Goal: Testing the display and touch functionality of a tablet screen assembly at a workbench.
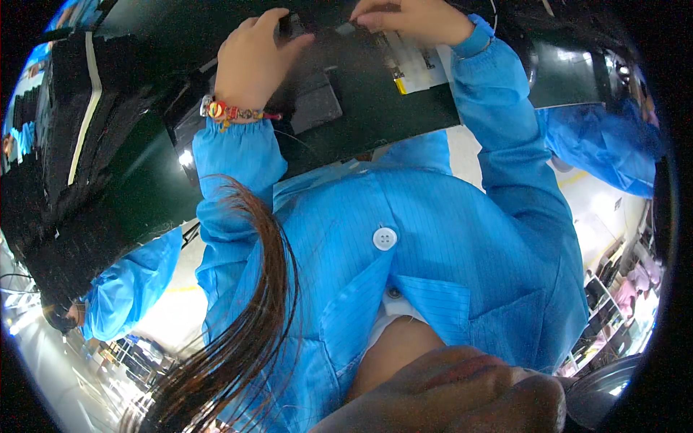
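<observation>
My left hand (253, 61) is over the dark green work table, a red-and-gold beaded bracelet (224, 111) at its wrist. Its thumb stands apart from the index finger, with a small dark piece (292, 26) near the gap; the other fingers are mostly hidden. To the right, my right hand (415, 18) has thumb and fingers drawn together at the picture's top edge. Whatever sits in that pinch is too small and dark to name. Beside my left wrist lies a flat, glossy dark panel (317, 103). A white-and-yellow printed card (415, 76) rests below my right hand.
The table (390, 119) ends in an edge close to my body. At the left, black material with a pale strip (88, 108) covers the surface. People in blue workwear sit at the left (137, 289) and right (603, 148). Shelves (613, 296) stand behind on the right.
</observation>
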The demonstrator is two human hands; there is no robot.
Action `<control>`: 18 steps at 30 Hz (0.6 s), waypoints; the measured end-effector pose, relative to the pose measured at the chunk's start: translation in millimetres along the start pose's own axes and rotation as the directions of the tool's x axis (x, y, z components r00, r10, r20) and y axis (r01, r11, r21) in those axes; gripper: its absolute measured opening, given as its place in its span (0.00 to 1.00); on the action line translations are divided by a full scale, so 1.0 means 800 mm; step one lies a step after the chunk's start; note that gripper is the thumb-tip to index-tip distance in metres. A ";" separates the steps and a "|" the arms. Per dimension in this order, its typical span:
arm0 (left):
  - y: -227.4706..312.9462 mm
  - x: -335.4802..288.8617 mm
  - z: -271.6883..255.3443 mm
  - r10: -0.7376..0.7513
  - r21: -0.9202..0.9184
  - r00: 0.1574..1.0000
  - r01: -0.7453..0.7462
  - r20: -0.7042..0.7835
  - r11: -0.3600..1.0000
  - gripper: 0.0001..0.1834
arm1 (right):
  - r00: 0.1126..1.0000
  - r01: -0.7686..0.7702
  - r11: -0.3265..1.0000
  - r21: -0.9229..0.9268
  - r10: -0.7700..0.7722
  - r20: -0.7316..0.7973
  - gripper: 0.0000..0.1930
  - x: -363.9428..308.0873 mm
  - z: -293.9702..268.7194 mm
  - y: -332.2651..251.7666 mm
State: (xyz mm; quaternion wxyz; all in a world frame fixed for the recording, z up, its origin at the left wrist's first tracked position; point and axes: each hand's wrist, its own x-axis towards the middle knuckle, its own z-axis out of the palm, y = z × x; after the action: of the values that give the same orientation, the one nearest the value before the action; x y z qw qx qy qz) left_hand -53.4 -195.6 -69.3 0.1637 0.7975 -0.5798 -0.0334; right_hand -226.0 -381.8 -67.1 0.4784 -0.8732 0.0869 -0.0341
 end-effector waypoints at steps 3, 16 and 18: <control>0.008 -0.006 0.011 0.101 0.071 0.972 -0.088 -0.211 0.994 0.17 | 0.973 -0.206 0.967 0.149 0.187 0.133 0.08 -0.004 -0.010 -0.017; 0.085 0.009 0.041 0.248 0.076 0.966 -0.243 -0.071 0.967 0.11 | 0.951 -0.288 0.954 0.087 0.274 0.144 0.17 -0.010 -0.024 -0.019; 0.084 0.005 0.043 0.235 0.078 0.970 -0.230 -0.056 0.970 0.11 | 0.998 0.008 0.991 0.133 -0.016 0.061 0.18 -0.012 -0.027 0.012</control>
State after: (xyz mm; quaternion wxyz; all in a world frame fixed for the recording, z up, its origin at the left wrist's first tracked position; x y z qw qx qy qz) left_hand -121.8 -225.3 -81.2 0.1569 0.7300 -0.6644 0.0323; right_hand -239.9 -402.8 -63.4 0.5376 -0.8406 0.0645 -0.0156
